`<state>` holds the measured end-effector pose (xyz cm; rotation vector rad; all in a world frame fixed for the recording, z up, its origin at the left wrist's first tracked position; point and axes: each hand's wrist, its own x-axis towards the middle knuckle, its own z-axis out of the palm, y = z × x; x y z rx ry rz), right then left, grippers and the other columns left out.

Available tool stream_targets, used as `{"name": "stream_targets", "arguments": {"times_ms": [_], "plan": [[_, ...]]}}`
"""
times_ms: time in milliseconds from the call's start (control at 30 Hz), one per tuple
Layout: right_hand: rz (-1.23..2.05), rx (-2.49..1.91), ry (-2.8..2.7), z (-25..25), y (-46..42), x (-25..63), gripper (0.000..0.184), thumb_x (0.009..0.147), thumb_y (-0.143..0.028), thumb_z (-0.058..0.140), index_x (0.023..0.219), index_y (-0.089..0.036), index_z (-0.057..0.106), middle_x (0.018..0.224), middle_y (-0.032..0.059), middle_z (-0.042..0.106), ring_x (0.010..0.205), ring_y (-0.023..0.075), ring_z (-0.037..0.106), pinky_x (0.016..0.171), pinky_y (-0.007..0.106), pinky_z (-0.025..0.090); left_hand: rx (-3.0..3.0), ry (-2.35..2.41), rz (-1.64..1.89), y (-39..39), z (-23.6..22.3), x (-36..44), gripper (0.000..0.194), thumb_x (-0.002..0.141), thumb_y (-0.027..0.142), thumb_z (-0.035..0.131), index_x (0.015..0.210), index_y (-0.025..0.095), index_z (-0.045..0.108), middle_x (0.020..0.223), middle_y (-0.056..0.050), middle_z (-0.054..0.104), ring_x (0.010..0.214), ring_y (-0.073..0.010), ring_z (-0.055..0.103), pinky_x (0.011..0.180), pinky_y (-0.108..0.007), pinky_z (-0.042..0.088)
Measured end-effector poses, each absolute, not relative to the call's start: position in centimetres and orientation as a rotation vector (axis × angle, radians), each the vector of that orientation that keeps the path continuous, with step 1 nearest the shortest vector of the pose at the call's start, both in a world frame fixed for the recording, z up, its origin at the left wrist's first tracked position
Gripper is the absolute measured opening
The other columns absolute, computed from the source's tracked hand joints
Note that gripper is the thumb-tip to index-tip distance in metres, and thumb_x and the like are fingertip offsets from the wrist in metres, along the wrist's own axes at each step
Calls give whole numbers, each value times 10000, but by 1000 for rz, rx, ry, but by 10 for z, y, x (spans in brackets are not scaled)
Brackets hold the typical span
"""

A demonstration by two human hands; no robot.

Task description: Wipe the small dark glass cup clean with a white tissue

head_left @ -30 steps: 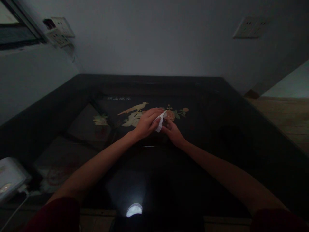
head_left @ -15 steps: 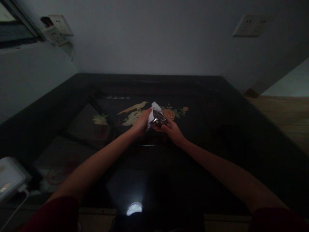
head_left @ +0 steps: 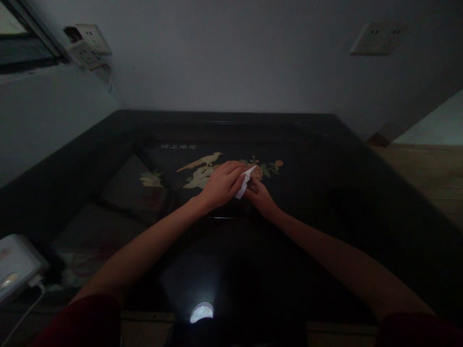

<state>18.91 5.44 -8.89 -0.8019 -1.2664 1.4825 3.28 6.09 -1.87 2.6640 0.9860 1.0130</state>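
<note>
My left hand (head_left: pixel 224 183) is closed over a white tissue (head_left: pixel 246 182), its back turned up. The tissue sticks out between my two hands. My right hand (head_left: pixel 261 196) sits just to the right, fingers curled around a shiny, glassy or metallic object that my left hand and the tissue now cover almost wholly. What kind of object it is I cannot make out. Both hands are above the middle of a glossy black table (head_left: pixel 231 241), over its inlaid bird (head_left: pixel 202 161) and flower picture.
At the left edge stands a white device (head_left: pixel 18 265) with a white cable. Wall sockets (head_left: pixel 90 46) are at the upper left, and another socket plate (head_left: pixel 378 38) at the upper right. A pale wall (head_left: pixel 231 58) borders the table's far edge.
My left hand with the tissue has moved right and rolled over the top of the shiny object, covering it. My right hand has barely moved.
</note>
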Motion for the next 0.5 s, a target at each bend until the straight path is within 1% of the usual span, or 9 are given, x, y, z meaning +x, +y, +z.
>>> {"name": "stream_targets", "arguments": {"times_ms": [100, 133, 200, 267, 300, 400, 500], "plan": [[1484, -806, -1264, -89, 54, 190, 467, 691, -367, 735, 1086, -215, 537, 956, 30, 686, 906, 210, 657, 855, 360, 526, 2526, 967, 1056, 63, -18, 32, 351, 935, 298, 324, 1084, 133, 596, 1121, -120, 618, 1076, -228, 542, 944, -383, 421], [1493, -800, -1260, -90, 54, 190, 483, 690, -379, 736, 1099, -218, 533, 959, 31, 685, 903, 211, 660, 856, 367, 530, 2409, 994, 1083, 65, -18, 32, 349, 934, 317, 329, 1053, 139, 605, 1074, -112, 631, 1020, -221, 565, 899, -369, 442], [1526, -776, -1240, -91, 54, 190, 517, 682, -403, 745, 1115, -227, 525, 962, 35, 686, 884, 215, 673, 855, 387, 541, 2100, 1071, 1105, 69, -22, 32, 362, 927, 377, 345, 957, 147, 622, 908, -84, 647, 829, -197, 596, 749, -328, 475], [1568, -751, -1215, -91, 54, 191, 517, 675, -415, 754, 1099, -224, 529, 960, 46, 689, 859, 220, 687, 856, 406, 550, 1766, 1120, 1095, 74, -28, 33, 385, 906, 442, 375, 853, 154, 624, 738, -49, 619, 644, -165, 564, 603, -287, 449], [1584, -744, -1207, -90, 53, 191, 506, 676, -415, 756, 1086, -218, 533, 959, 53, 691, 854, 223, 692, 861, 412, 552, 1618, 1125, 1101, 76, -31, 33, 387, 895, 459, 391, 820, 158, 623, 700, -41, 609, 604, -157, 549, 569, -277, 434], [1598, -740, -1200, -89, 52, 191, 477, 691, -403, 751, 1065, -203, 533, 938, 58, 695, 852, 221, 698, 875, 420, 551, 1373, 1090, 1124, 81, -38, 34, 353, 875, 438, 420, 822, 163, 635, 737, -53, 635, 640, -166, 572, 589, -277, 443], [1602, -736, -1190, -89, 52, 191, 458, 696, -380, 751, 1058, -211, 528, 916, 41, 695, 836, 211, 701, 875, 421, 552, 1397, 1097, 1163, 80, -38, 35, 346, 873, 421, 423, 796, 156, 632, 729, -57, 629, 644, -166, 570, 601, -282, 454]]}}
